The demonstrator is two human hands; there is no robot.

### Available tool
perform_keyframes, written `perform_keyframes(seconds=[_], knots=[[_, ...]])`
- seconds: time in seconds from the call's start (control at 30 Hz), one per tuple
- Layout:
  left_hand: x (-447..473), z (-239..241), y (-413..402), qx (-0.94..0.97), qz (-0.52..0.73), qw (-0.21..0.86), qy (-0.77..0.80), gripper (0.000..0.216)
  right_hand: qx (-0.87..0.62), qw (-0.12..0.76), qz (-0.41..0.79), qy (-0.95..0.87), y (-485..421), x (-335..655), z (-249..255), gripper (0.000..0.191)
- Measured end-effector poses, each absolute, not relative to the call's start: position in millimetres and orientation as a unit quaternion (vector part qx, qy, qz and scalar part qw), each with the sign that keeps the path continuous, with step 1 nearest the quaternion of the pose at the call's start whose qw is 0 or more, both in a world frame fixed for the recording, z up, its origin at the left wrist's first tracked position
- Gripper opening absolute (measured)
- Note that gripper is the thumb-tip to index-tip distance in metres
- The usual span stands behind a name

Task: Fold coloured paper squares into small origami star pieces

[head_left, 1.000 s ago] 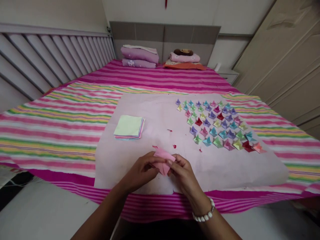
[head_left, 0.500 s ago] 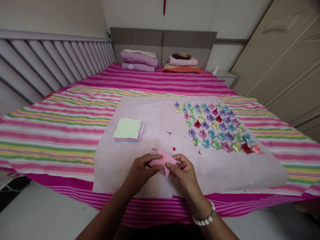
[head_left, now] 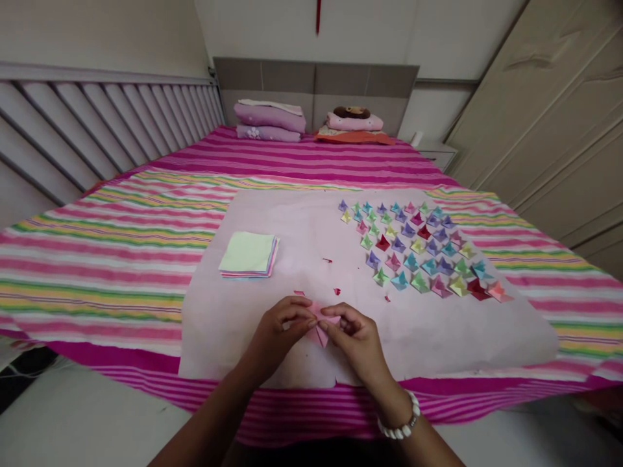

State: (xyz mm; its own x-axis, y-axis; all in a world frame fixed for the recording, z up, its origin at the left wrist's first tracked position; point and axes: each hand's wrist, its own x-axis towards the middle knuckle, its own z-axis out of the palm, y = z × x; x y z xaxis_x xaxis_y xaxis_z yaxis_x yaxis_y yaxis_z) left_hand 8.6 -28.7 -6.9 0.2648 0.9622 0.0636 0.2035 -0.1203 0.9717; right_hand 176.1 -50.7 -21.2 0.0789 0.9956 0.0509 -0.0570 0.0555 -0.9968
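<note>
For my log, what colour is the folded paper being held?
The folded paper is pink; the head view shows it best.

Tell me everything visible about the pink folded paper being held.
The pink folded piece of paper shows creased, angular flaps and a pointed end toward the person. The left hand and right hand pinch it from either side and hide much of it. It's over the large pale sheet; contact between them isn't clear.

pink paper (head_left: 322,335) | folded | near end pointed | handheld, partly hidden | lower centre
</note>
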Motion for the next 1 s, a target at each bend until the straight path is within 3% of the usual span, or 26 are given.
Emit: perform_keyframes(seconds=[0.13,0.4,0.53,0.73,1.0], knots=[[10,-10,-30,0.623,0.380,0.516,0.449,0.028,-0.494,0.540,0.498,-0.465,-51,178,-20,0.021],[14,-9,-32,0.627,0.360,0.512,0.464,0.017,-0.494,0.537,0.502,-0.465,-48,182,-22,0.028],[12,-3,-32,0.643,0.357,0.498,0.460,0.017,-0.467,0.562,0.446,-0.516,-45,186,-19,0.020],[17,2,-32,0.571,0.368,0.584,0.444,0.018,-0.428,0.545,0.556,-0.457,-47,185,-20,0.016],[21,-7,-31,0.436,0.441,0.627,0.471,0.027,-0.441,0.608,0.538,-0.383,-46,178,-24,0.017]])
